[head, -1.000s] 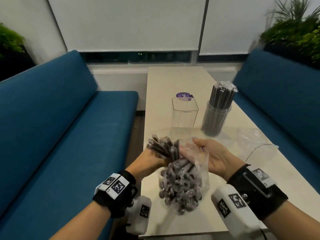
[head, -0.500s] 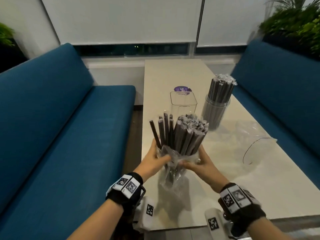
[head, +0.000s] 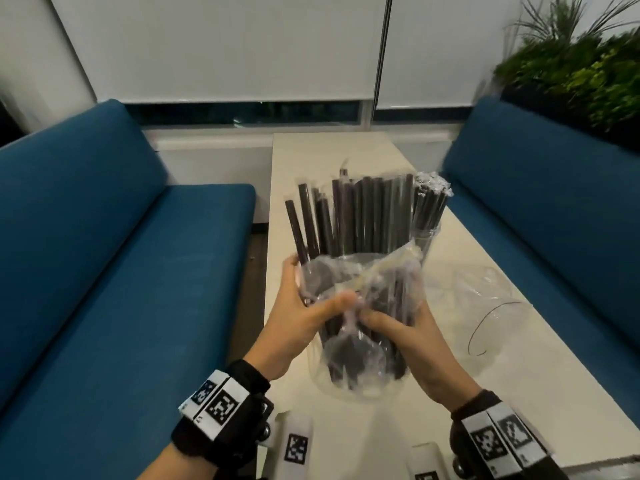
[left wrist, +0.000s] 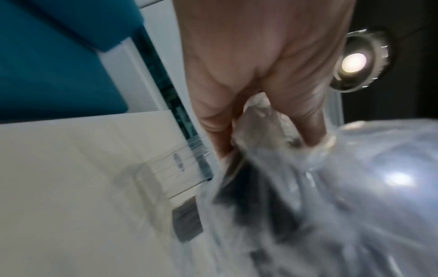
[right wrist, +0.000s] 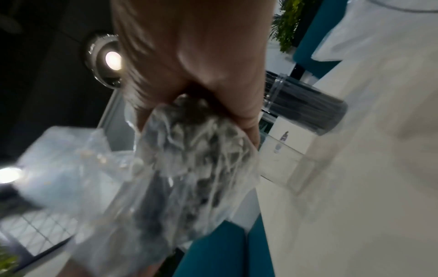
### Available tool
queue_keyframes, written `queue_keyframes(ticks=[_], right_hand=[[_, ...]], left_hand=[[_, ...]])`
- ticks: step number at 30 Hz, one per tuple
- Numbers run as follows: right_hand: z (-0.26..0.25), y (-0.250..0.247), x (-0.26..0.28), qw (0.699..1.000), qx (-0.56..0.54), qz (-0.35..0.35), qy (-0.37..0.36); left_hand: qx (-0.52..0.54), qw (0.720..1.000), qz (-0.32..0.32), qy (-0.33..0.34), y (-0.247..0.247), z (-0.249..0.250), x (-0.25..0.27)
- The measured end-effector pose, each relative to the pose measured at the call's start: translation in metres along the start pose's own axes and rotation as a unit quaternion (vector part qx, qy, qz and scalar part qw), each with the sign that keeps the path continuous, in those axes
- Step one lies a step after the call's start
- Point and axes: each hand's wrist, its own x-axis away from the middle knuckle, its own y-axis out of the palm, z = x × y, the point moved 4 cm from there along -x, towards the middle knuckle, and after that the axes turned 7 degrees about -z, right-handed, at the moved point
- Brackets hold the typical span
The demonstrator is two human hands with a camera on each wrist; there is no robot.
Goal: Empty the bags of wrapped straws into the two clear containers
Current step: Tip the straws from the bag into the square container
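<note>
Both hands hold a bundle of dark wrapped straws [head: 360,216] upright above the near part of the table. A clear plastic bag [head: 363,344] still covers the bundle's lower half, and the upper half sticks out bare. My left hand [head: 301,310] grips the bundle and bag from the left. My right hand [head: 412,334] grips the crumpled bag [right wrist: 189,168] from the right. A round clear container [head: 427,233] packed with straws stands behind the bundle. The bundle hides the empty square clear container [right wrist: 284,166] in the head view; the left wrist view shows this square container [left wrist: 163,180] blurred.
An empty clear bag [head: 491,306] lies on the white table [head: 540,393] to the right. Blue benches [head: 121,306] run along both sides of the table. Plants [head: 581,74] stand behind the right bench. The wrist views are blurred by motion.
The bundle has swung from lying with its ends toward me to standing upright. It is now higher, and the bag has slid down so more of the straws shows.
</note>
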Motion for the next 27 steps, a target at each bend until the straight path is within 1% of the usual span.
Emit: queue_keyframes(ticks=[2, 3, 4, 5, 6, 7, 8, 9, 10, 11, 12, 13, 14, 15, 16, 17, 18, 19, 20, 21, 22, 23, 24, 25, 26, 27], right_hand=[[-0.019, -0.013, -0.011, 0.999, -0.012, 0.030, -0.020], [-0.033, -0.018, -0.017, 0.999, -0.006, 0.032, -0.030], [-0.045, -0.023, -0.025, 0.999, 0.002, 0.025, -0.042], [-0.057, -0.026, -0.031, 0.999, 0.008, 0.019, -0.045], [-0.067, -0.031, -0.040, 0.999, 0.009, 0.009, -0.042], [-0.080, -0.033, -0.047, 1.000, 0.009, 0.000, -0.027], [-0.093, -0.035, -0.054, 1.000, 0.007, -0.016, -0.011], [-0.107, -0.033, -0.059, 0.999, 0.013, -0.038, 0.007], [-0.117, -0.033, -0.065, 0.997, 0.020, -0.071, 0.026], [-0.127, -0.031, -0.068, 0.994, 0.028, -0.096, 0.046], [-0.135, -0.031, -0.071, 0.990, 0.035, -0.121, 0.056], [-0.144, -0.031, -0.071, 0.988, 0.047, -0.139, 0.056], [-0.149, -0.034, -0.074, 0.984, 0.060, -0.160, 0.055], [-0.154, -0.035, -0.075, 0.978, 0.086, -0.182, 0.050], [-0.158, -0.037, -0.077, 0.971, 0.116, -0.202, 0.044], [-0.163, -0.038, -0.081, 0.966, 0.136, -0.218, 0.033], [-0.163, -0.042, -0.090, 0.963, 0.139, -0.229, 0.029], [-0.167, -0.042, -0.099, 0.959, 0.139, -0.246, 0.032], [-0.166, -0.044, -0.109, 0.955, 0.123, -0.267, 0.042], [-0.167, -0.045, -0.118, 0.949, 0.104, -0.293, 0.053], [-0.166, -0.050, -0.128, 0.945, 0.089, -0.308, 0.059], [-0.166, -0.055, -0.137, 0.943, 0.078, -0.318, 0.058], [-0.167, -0.060, -0.146, 0.941, 0.090, -0.322, 0.045], [-0.168, -0.065, -0.154, 0.940, 0.122, -0.319, 0.025], [-0.169, -0.069, -0.162, 0.939, 0.172, -0.298, 0.004], [-0.168, -0.072, -0.171, 0.938, 0.225, -0.264, -0.013]], left_hand=[[0.069, 0.996, 0.039, 0.038, -0.001, 0.019, -0.009], [0.084, 0.993, 0.048, 0.065, 0.000, 0.031, -0.011], [0.056, 0.992, 0.055, 0.099, -0.001, 0.042, -0.015], [-0.012, 0.989, 0.049, 0.141, 0.001, 0.054, -0.018], [-0.121, 0.974, 0.038, 0.187, 0.003, 0.065, -0.025], [-0.257, 0.938, 0.013, 0.233, 0.008, 0.073, -0.033], [-0.404, 0.877, 0.004, 0.259, 0.012, 0.074, -0.043], [-0.527, 0.806, 0.025, 0.267, 0.014, 0.076, -0.054], [-0.600, 0.749, 0.070, 0.273, 0.016, 0.082, -0.064], [-0.624, 0.720, 0.101, 0.286, 0.021, 0.092, -0.071], [-0.624, 0.704, 0.117, 0.316, 0.027, 0.103, -0.074], [-0.625, 0.689, 0.099, 0.354, 0.032, 0.111, -0.078], [-0.637, 0.676, 0.068, 0.364, 0.036, 0.117, -0.081], [-0.633, 0.693, 0.031, 0.342, 0.040, 0.124, -0.084], [-0.595, 0.746, 0.009, 0.299, 0.041, 0.130, -0.088], [-0.502, 0.831, 0.018, 0.240, 0.039, 0.135, -0.090], [-0.453, 0.875, 0.025, 0.171, 0.041, 0.137, -0.090], [-0.408, 0.907, 0.009, 0.102, 0.038, 0.133, -0.100], [-0.370, 0.927, -0.007, 0.066, 0.037, 0.129, -0.110], [-0.324, 0.945, 0.021, 0.051, 0.033, 0.132, -0.115], [-0.320, 0.945, 0.047, 0.057, 0.031, 0.139, -0.118], [-0.331, 0.940, 0.052, 0.065, 0.026, 0.142, -0.124], [-0.342, 0.937, 0.043, 0.062, 0.020, 0.143, -0.131], [-0.351, 0.935, 0.029, 0.037, 0.013, 0.142, -0.140], [-0.340, 0.940, 0.022, 0.006, 0.009, 0.140, -0.145], [-0.330, 0.944, 0.017, -0.018, 0.003, 0.136, -0.153]])
